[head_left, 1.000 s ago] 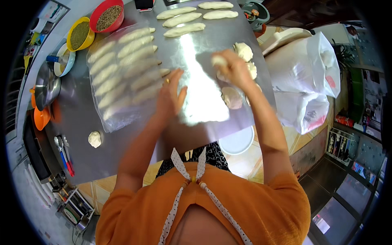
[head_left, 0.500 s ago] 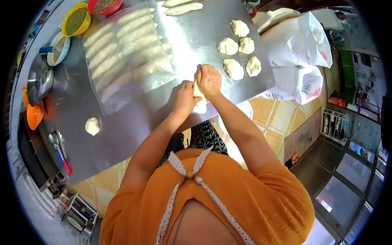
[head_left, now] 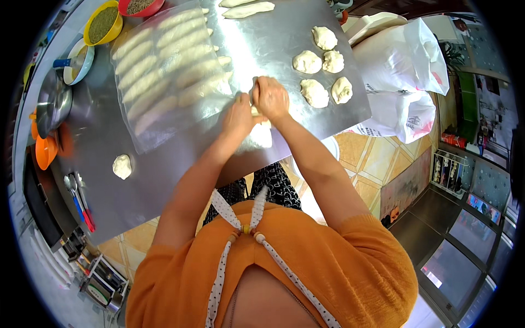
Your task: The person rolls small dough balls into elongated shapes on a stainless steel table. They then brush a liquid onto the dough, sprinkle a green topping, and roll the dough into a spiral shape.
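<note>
My left hand [head_left: 238, 115] and my right hand [head_left: 271, 97] are side by side on the steel tabletop [head_left: 169, 191], fingers curled over a pale piece of dough [head_left: 255, 111], mostly hidden between them. Right of my hands lie several rough dough lumps [head_left: 314, 92]. To the left, rows of long dough pieces [head_left: 136, 71] lie under clear plastic sheeting [head_left: 161, 134]. More long pieces [head_left: 249, 11] lie uncovered at the back. A single dough lump [head_left: 122, 167] sits near the front left.
Bowls of seasoning [head_left: 103, 23], a blue-handled pan [head_left: 81, 64], a steel bowl [head_left: 53, 104], orange containers [head_left: 46, 152] and utensils [head_left: 82, 202] occupy the table's left edge. Large white sacks [head_left: 402, 60] stand beyond the right edge, above a tiled floor [head_left: 366, 158].
My right hand has left the lumps at the right for the middle and joined my left over the dough piece. Since half a second ago, both hands have shifted slightly left and away from me.
</note>
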The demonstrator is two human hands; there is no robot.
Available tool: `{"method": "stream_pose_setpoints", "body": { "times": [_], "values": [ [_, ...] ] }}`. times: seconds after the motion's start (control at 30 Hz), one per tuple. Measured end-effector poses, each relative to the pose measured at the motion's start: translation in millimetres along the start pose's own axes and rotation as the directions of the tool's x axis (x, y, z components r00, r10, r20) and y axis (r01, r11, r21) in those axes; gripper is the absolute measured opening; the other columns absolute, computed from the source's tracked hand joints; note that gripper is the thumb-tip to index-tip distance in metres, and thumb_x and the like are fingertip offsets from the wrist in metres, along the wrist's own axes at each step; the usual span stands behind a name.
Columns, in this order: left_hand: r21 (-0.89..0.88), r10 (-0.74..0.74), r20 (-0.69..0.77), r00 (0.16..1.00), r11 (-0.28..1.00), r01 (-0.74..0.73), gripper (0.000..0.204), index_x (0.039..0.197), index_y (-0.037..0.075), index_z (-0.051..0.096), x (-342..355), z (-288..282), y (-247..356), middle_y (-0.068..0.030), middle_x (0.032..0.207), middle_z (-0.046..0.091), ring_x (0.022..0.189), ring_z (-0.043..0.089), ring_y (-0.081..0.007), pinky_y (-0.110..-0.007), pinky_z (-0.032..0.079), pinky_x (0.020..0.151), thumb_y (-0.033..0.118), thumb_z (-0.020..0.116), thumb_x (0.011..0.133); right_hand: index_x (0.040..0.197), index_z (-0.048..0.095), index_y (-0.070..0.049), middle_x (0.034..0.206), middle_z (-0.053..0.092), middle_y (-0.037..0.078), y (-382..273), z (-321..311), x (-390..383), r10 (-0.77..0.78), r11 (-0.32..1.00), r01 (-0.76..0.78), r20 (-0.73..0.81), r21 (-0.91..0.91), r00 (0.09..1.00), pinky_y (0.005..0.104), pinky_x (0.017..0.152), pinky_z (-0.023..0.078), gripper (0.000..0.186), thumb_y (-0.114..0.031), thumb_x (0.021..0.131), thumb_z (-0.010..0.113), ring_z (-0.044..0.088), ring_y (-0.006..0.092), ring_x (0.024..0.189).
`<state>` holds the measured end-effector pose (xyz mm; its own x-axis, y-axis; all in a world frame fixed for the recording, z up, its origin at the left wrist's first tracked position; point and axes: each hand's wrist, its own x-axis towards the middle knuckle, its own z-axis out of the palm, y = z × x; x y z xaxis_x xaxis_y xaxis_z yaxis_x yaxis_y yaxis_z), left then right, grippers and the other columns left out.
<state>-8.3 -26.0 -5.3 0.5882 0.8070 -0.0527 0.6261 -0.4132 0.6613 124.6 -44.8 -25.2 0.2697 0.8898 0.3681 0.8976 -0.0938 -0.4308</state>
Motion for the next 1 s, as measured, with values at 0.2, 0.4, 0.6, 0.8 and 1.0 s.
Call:
{"method": "stream_pose_setpoints", "body": {
  "times": [0.2,0.4,0.6,0.8,1.0],
  "values": [
    [-0.059,-0.126,0.358,0.925,0.986,0.157,0.034,0.087,-0.004,0.065,-4.0,11.9,5.2,-0.018,0.077,0.069,0.067,0.069,-0.034,-0.043,0.054,0.065,0.027,0.075,0.082,0.088,0.059,-0.004,0.076,0.066,0.02,17.4,-24.2,-16.0,0.374,0.927,-0.369,0.142,-0.066,0.916,0.0492,0.062,0.05,0.019,-0.021,0.091,0.054,0.064,0.0387,0.07],
    [-0.206,-0.14,0.535,0.833,0.935,0.29,0.037,0.097,-0.004,0.064,-27.3,-4.7,4.1,-0.0177,0.078,0.07,0.062,0.069,-0.0293,-0.038,0.055,0.062,0.025,0.078,0.078,0.082,0.057,-0.009,0.058,0.06,0.013,-10.8,-7.8,-59.0,0.13,0.989,-0.133,-0.046,-0.057,0.99,0.0435,0.046,0.047,0.014,-0.02,0.088,0.063,0.06,0.0319,0.051],
    [0.069,-0.016,0.152,0.988,0.998,0.005,0.031,0.105,0.006,0.061,15.2,-13.2,12.1,-0.0155,0.106,0.063,0.096,0.063,-0.0352,-0.047,0.051,0.079,0.02,0.073,0.08,0.084,0.061,-0.008,0.069,0.063,0.013,14.5,5.0,20.9,0.011,0.994,-0.016,0.048,0.113,0.999,0.0454,0.06,0.05,0.02,-0.027,0.089,0.064,0.062,0.034,0.063],
    [-0.002,0.454,0.013,0.891,0.891,-0.454,0.023,0.11,0.002,0.064,-81.1,-3.4,-8.3,-0.0158,0.109,0.063,0.106,0.057,-0.0357,-0.045,0.046,0.091,0.009,0.057,0.089,0.091,0.061,-0.01,0.078,0.058,0.009,-25.2,-36.4,-89.6,0.004,0.999,-0.006,0.049,0.054,0.999,0.0409,0.065,0.046,0.008,-0.013,0.084,0.06,0.059,0.0276,0.076],
    [-0.072,0.283,-0.365,0.887,0.941,-0.33,0.034,0.122,-0.003,0.056,56.7,-2.4,33.2,-0.0246,0.129,0.054,0.123,0.048,-0.0407,-0.049,0.035,0.106,0.01,0.053,0.091,0.1,0.061,-0.009,0.099,0.059,0.008,6.2,4.2,28.3,0.03,0.999,-0.027,0.114,-0.032,0.993,0.0454,0.082,0.043,0.02,-0.02,0.085,0.056,0.056,0.0254,0.101]
  ]
}}
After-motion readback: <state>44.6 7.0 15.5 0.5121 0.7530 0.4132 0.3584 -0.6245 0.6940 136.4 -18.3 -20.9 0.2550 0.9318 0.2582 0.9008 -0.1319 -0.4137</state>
